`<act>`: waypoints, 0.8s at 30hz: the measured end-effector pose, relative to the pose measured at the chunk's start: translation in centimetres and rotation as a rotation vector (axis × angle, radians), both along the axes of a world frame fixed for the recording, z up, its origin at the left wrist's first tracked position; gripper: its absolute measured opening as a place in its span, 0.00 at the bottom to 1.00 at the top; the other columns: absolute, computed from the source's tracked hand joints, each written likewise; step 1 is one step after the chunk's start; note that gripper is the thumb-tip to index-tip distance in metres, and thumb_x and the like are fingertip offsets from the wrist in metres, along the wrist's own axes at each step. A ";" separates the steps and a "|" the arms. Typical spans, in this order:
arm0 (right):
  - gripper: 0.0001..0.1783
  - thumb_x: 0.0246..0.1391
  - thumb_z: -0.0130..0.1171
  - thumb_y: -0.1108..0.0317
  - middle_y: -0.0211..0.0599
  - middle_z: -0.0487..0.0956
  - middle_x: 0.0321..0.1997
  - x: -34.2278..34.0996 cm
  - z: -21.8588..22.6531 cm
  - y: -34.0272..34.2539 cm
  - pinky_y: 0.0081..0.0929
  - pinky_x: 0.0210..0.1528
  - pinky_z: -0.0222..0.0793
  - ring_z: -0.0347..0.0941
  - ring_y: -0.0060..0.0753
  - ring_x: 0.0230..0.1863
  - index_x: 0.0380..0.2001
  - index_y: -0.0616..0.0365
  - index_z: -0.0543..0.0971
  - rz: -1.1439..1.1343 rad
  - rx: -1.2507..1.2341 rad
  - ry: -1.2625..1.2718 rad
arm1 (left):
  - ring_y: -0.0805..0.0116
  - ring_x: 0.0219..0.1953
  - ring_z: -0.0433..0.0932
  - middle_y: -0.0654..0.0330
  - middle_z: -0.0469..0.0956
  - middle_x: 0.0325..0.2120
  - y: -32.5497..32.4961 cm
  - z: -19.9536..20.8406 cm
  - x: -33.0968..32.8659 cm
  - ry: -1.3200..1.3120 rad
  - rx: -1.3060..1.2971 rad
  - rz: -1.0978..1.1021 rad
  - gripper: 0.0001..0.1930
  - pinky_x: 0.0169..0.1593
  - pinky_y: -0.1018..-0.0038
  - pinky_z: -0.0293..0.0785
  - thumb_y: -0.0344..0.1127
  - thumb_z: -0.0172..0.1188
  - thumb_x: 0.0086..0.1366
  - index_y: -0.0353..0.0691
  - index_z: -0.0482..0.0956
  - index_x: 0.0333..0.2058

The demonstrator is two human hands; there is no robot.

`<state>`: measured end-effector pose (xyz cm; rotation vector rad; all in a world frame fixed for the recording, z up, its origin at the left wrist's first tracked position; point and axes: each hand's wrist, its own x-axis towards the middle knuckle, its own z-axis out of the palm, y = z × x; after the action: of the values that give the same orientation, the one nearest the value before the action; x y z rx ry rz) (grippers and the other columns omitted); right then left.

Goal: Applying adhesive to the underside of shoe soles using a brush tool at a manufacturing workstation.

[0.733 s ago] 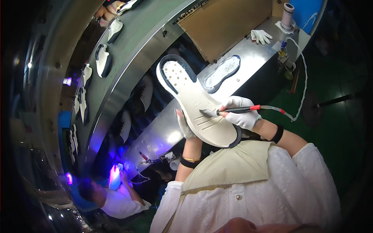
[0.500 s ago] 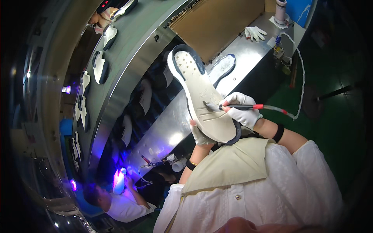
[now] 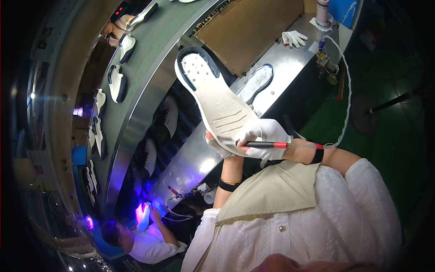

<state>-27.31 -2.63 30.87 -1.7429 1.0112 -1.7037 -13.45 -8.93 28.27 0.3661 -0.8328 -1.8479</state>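
Note:
A cream-white shoe sole (image 3: pixel 218 105) with a dark rim lies tilted in front of me, its inner side up. One end shows several small holes and the middle has grooves. Gloved in white with bare fingertips, my left hand (image 3: pixel 218 145) grips the sole's left edge near the end closest to me. My right hand (image 3: pixel 267 133), also gloved, is closed round a black and red brush handle (image 3: pixel 267 145) joined to a thin tube. Its tip points at the near end of the sole; the bristles are hidden by my fingers.
A second sole (image 3: pixel 259 82) rests on the metal bench (image 3: pixel 285 63), beyond it a white glove (image 3: pixel 294 38) and a cardboard sheet (image 3: pixel 253 31). The tube (image 3: pixel 350 86) hangs at right. Several soles line the green conveyor (image 3: pixel 145 59). A co-worker (image 3: pixel 149 245) sits at lower left under violet light.
The sole has shifted left and slightly up in view. My right hand and the brush have moved from its middle grooves down to the near end.

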 end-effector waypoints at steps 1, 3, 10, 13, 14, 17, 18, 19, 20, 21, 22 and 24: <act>0.08 0.43 0.64 0.75 0.32 0.80 0.28 0.2 0.0 0.2 0.22 0.39 0.72 0.77 0.25 0.31 0.30 0.55 0.80 0.069 0.058 -0.003 | 0.51 0.61 0.63 0.52 0.59 0.62 -0.4 0.1 0.2 -0.018 0.022 0.018 0.44 0.63 0.56 0.59 0.68 0.44 0.59 0.44 0.52 0.65; 0.07 0.45 0.63 0.76 0.32 0.81 0.30 -0.3 -0.2 0.4 0.20 0.40 0.72 0.77 0.20 0.34 0.31 0.57 0.80 0.279 0.482 -0.377 | 0.51 0.61 0.63 0.52 0.59 0.62 -0.6 0.2 0.5 0.021 -0.023 0.018 0.44 0.63 0.55 0.60 0.69 0.43 0.59 0.44 0.52 0.65; 0.06 0.47 0.64 0.76 0.33 0.80 0.32 -1.3 0.4 0.1 0.20 0.40 0.71 0.75 0.19 0.35 0.31 0.61 0.80 0.065 0.264 -0.190 | 0.50 0.61 0.62 0.52 0.58 0.63 -1.0 1.2 1.3 0.255 -0.115 -0.214 0.45 0.63 0.55 0.60 0.72 0.40 0.59 0.45 0.51 0.66; 0.06 0.47 0.64 0.76 0.33 0.80 0.31 -1.3 0.7 0.1 0.20 0.40 0.71 0.75 0.20 0.34 0.31 0.60 0.80 0.032 0.415 -0.269 | 0.49 0.62 0.61 0.52 0.58 0.63 -0.3 1.8 1.6 0.080 -0.102 -0.135 0.46 0.63 0.54 0.59 0.73 0.40 0.58 0.46 0.51 0.66; 0.06 0.47 0.64 0.76 0.32 0.79 0.32 -1.2 0.8 0.1 0.20 0.40 0.70 0.76 0.22 0.35 0.32 0.59 0.80 -0.016 0.420 -0.230 | 0.49 0.62 0.61 0.52 0.58 0.63 -0.1 2.0 1.6 -0.103 -0.087 -0.010 0.46 0.63 0.53 0.59 0.73 0.40 0.58 0.46 0.51 0.66; 0.07 0.46 0.65 0.75 0.32 0.79 0.32 -0.4 0.8 0.6 0.22 0.41 0.70 0.76 0.25 0.36 0.31 0.57 0.79 0.051 0.082 -0.223 | 0.48 0.62 0.61 0.50 0.57 0.63 -0.4 2.4 0.4 -0.102 -0.114 0.047 0.48 0.64 0.51 0.58 0.74 0.43 0.56 0.46 0.50 0.66; 0.08 0.45 0.66 0.75 0.32 0.79 0.33 -0.1 0.7 0.8 0.24 0.42 0.71 0.76 0.27 0.37 0.30 0.58 0.78 0.098 0.087 -0.163 | 0.45 0.62 0.59 0.50 0.56 0.63 -0.6 2.4 -0.1 -0.019 -0.108 -0.004 0.49 0.64 0.49 0.57 0.75 0.44 0.55 0.47 0.49 0.66; 0.08 0.44 0.66 0.74 0.32 0.79 0.32 0.0 0.7 0.9 0.25 0.42 0.71 0.76 0.28 0.36 0.29 0.58 0.78 0.167 0.070 -0.087 | 0.43 0.62 0.59 0.50 0.56 0.63 -0.9 2.5 -0.3 0.006 -0.099 -0.013 0.50 0.63 0.48 0.57 0.75 0.44 0.54 0.47 0.48 0.66; 0.07 0.45 0.66 0.74 0.32 0.79 0.31 0.1 0.7 1.0 0.25 0.42 0.71 0.77 0.28 0.35 0.29 0.58 0.78 0.130 0.099 -0.112 | 0.41 0.62 0.59 0.50 0.56 0.63 -1.2 2.6 -0.5 0.054 -0.097 -0.042 0.50 0.63 0.47 0.57 0.76 0.44 0.54 0.47 0.48 0.66; 0.07 0.45 0.66 0.74 0.32 0.79 0.30 0.2 0.7 1.0 0.24 0.41 0.71 0.77 0.28 0.34 0.28 0.58 0.78 0.138 0.081 -0.093 | 0.39 0.62 0.58 0.50 0.56 0.63 -1.4 2.7 -0.6 0.112 -0.090 -0.076 0.50 0.63 0.46 0.57 0.76 0.45 0.53 0.48 0.48 0.66; 0.06 0.45 0.66 0.74 0.32 0.79 0.29 0.2 0.7 1.0 0.24 0.40 0.71 0.77 0.29 0.33 0.28 0.58 0.78 0.154 0.219 -0.236 | 0.35 0.62 0.57 0.49 0.55 0.63 -1.7 2.8 -0.6 0.117 -0.108 -0.102 0.51 0.62 0.45 0.58 0.76 0.46 0.52 0.48 0.48 0.66; 0.06 0.44 0.66 0.73 0.33 0.78 0.28 0.2 0.7 0.9 0.23 0.37 0.71 0.76 0.31 0.32 0.27 0.57 0.78 -0.021 0.251 -0.270 | 0.35 0.61 0.58 0.48 0.56 0.63 -2.0 3.0 -0.4 0.150 -0.098 -0.082 0.52 0.61 0.45 0.60 0.76 0.48 0.52 0.48 0.48 0.66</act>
<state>-27.14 -1.69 31.56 -1.3093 1.0695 -1.6874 -13.89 -10.88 31.30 0.1312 -0.8422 -1.8768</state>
